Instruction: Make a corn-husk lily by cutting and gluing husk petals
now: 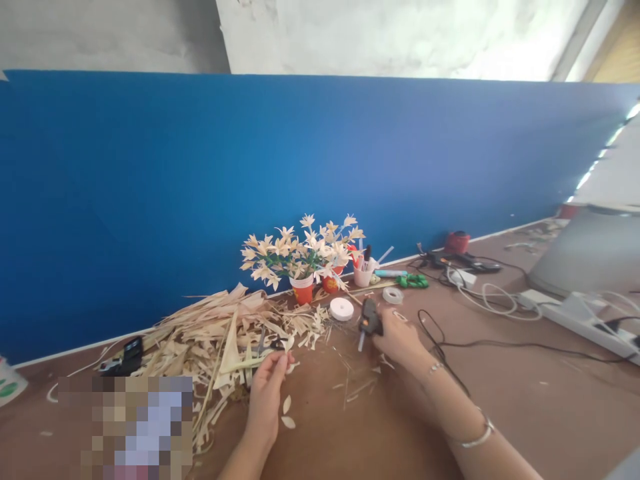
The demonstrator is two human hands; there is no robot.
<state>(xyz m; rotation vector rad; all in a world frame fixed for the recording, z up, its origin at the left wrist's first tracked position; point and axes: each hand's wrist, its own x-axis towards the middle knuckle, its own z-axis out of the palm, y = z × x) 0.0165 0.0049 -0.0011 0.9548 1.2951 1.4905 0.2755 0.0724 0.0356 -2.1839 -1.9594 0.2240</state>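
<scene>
We pinch a pale petal (pixel 289 343) in our left hand (pixel 269 383); right hand (pixel 397 339) grips dark glue gun (pixel 369 319), near white roll (pixel 341 309).

Blue partition (pixel 320 153), pale wall (pixel 400 37) behind, brown tabletop (pixel 350 433), daylight at right

Seemed craft workshop: dry husk-like strips (pixel 200 327) lay heaped along back edge of table (pixel 325 427), pale flowers (pixel 280 248) stood in red cups (pixel 303 293), glue gun (pixel 370 317), power strip (pixel 575 325) were out, rough wall (pixel 350 37) rose above blue partition (pixel 320 147).
</scene>
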